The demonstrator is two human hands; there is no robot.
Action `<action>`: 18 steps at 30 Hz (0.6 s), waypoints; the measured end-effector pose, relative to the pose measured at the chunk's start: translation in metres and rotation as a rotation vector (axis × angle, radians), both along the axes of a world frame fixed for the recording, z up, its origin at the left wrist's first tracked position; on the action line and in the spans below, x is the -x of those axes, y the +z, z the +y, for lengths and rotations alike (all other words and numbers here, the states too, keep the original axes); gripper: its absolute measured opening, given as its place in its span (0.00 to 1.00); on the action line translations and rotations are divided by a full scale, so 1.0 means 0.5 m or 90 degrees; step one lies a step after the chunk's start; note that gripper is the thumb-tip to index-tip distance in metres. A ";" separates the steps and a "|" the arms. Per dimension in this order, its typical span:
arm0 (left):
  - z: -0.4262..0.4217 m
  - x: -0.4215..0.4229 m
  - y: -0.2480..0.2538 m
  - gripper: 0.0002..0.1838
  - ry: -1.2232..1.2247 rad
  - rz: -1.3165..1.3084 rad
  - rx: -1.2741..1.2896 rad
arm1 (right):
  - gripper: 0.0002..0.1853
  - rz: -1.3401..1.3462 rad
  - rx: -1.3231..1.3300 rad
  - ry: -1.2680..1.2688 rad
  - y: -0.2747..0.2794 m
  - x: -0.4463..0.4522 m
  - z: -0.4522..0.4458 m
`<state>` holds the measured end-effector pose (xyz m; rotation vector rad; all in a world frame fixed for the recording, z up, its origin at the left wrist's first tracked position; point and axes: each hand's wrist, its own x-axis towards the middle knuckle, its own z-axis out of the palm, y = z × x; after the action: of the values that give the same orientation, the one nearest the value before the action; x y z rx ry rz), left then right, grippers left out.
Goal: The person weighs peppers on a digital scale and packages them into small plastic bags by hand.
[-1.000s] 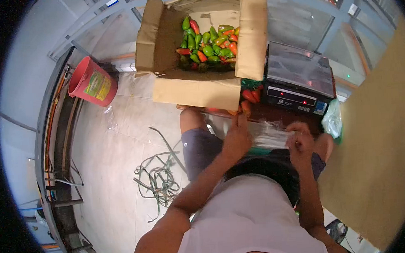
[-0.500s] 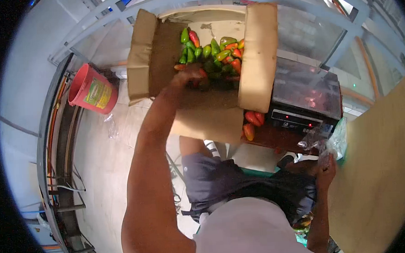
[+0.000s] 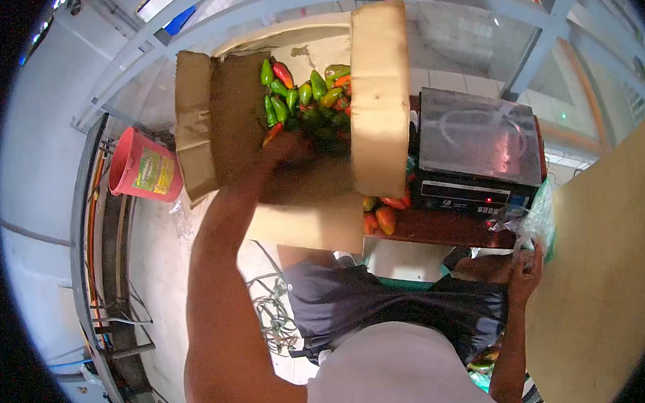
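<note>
Inside the box (image 3: 379, 103), the left hand (image 3: 290, 146) has reached the peppers (image 3: 305, 94).

One box (image 3: 380, 100), one scale (image 3: 472, 142), one bucket (image 3: 152, 172), two hands (image 3: 527, 272); peppers (image 3: 318, 85) perhaps twenty-odd.

The hands (image 3: 524, 270) are bare, the top (image 3: 390, 369) white and sleeveless, the shorts (image 3: 342, 295) dark (a pale mark (image 3: 290, 286) near one hem).
</note>
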<state>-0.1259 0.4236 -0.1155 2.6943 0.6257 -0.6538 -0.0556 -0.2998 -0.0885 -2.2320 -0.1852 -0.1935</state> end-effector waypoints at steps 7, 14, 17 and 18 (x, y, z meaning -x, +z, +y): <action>-0.295 0.104 0.502 0.36 0.207 -0.477 0.326 | 0.23 -0.048 0.018 0.009 -0.071 -0.012 -0.024; -0.715 -0.098 0.565 0.44 -0.231 -0.640 0.508 | 0.23 -0.042 -0.071 0.038 -0.049 -0.006 -0.021; -0.826 -0.277 0.383 0.41 -0.164 -0.559 0.323 | 0.22 -0.119 -0.021 0.029 -0.050 -0.004 -0.020; -0.840 -0.334 0.313 0.40 -0.132 -0.511 0.243 | 0.22 -0.121 -0.033 0.008 -0.055 -0.002 -0.021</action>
<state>0.0408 0.0037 0.0411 2.3723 0.0054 0.2676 -0.0547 -0.3102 -0.1162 -2.1589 -0.2939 -0.3987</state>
